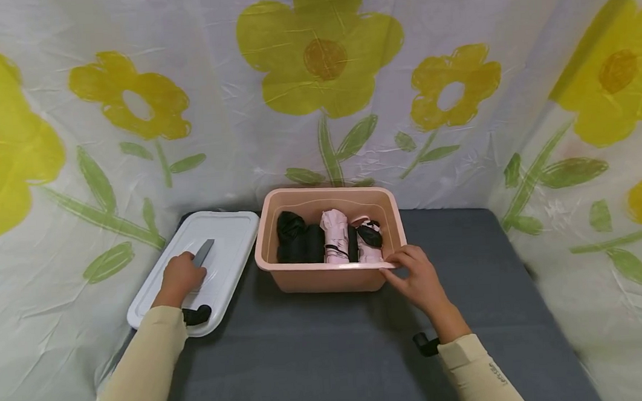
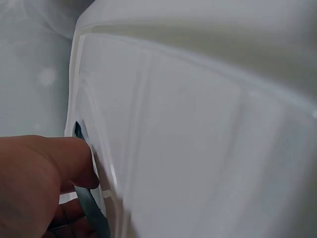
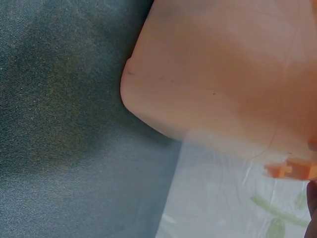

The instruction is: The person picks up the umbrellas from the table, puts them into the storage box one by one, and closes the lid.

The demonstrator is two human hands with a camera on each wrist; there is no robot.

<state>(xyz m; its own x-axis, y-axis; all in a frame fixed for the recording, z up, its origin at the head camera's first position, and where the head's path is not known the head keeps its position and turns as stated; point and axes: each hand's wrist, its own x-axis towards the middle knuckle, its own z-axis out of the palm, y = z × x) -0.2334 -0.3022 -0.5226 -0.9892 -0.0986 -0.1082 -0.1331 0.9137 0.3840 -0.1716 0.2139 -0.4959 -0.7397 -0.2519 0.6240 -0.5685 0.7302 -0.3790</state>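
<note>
My left hand (image 1: pixel 180 277) grips the grey handle (image 1: pixel 204 252) of a white lid (image 1: pixel 223 281) on the table's left side. In the left wrist view, the thumb and fingers close around the handle (image 2: pixel 91 213) over the ribbed lid surface. At the front right corner of a pink plastic bin (image 1: pixel 325 279), my right hand (image 1: pixel 416 280) pinches the rim between thumb and fingers. Inside the bin stand dark rolled bundles (image 1: pixel 292 238) and pale pink ones (image 1: pixel 335 233), like folded umbrellas. The right wrist view shows the bin's outer wall (image 3: pixel 213 79) with an orange clip (image 3: pixel 294 170).
A dark grey cloth-covered table (image 1: pixel 329 357) lies under the bin and lid. White curtains (image 1: pixel 214 139) printed with yellow flowers hang behind and on both sides. The lid lies just left of the bin, near the table's left edge. Black straps circle both wrists.
</note>
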